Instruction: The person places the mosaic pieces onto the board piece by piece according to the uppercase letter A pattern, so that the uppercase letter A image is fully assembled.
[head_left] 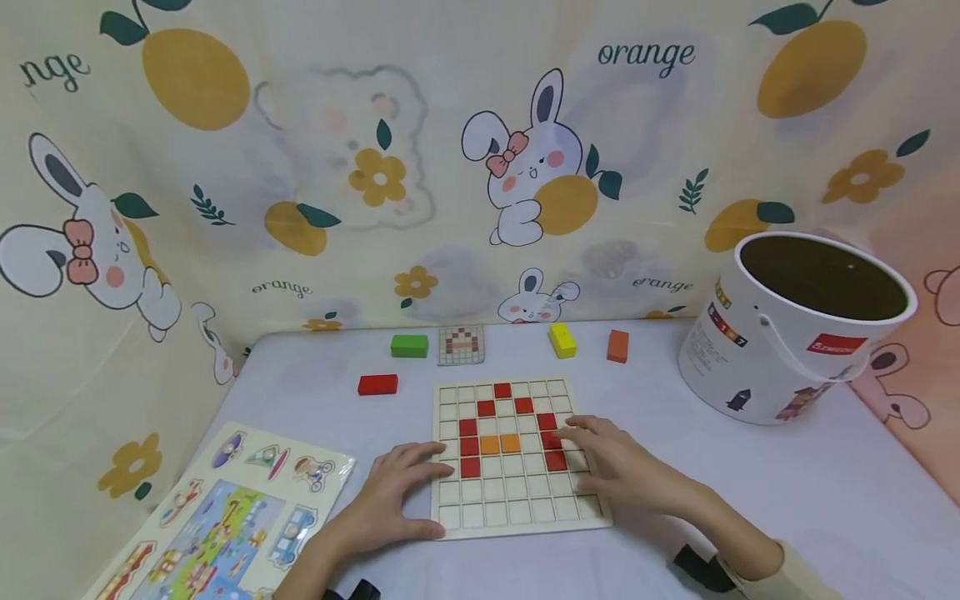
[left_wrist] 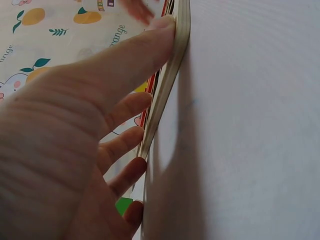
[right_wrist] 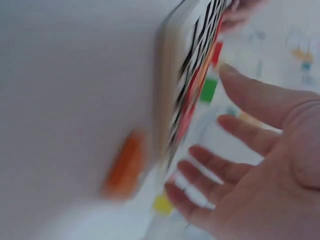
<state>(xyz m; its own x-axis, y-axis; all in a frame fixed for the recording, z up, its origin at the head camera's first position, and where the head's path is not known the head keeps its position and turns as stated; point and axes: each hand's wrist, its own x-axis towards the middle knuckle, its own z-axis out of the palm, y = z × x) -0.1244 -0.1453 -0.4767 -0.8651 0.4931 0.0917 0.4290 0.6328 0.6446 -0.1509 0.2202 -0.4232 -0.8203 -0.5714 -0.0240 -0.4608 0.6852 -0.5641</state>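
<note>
A square pale grid board [head_left: 525, 512] lies flat on the white table, bearing several red squares [head_left: 470, 446] and two orange squares [head_left: 510, 443]. Along its left edge, my left hand [head_left: 390, 500] touches the rim with spread fingers and thumb; the left wrist view shows the thumb [left_wrist: 150, 42] against the board's side [left_wrist: 181, 40]. Over the right edge, my right hand [head_left: 626, 467] hovers with fingers extended and nothing held. In the blurred right wrist view, its palm [right_wrist: 280, 175] faces the board and the fingers look apart from it.
Behind the board are a red block [head_left: 377, 384], green block [head_left: 409, 346], small pattern card [head_left: 461, 346], yellow block [head_left: 562, 341] and orange block [head_left: 618, 346]. A white bucket [head_left: 720, 358] stands back right. A picture puzzle board [head_left: 330, 467] lies front left. Printed cloth hangs behind.
</note>
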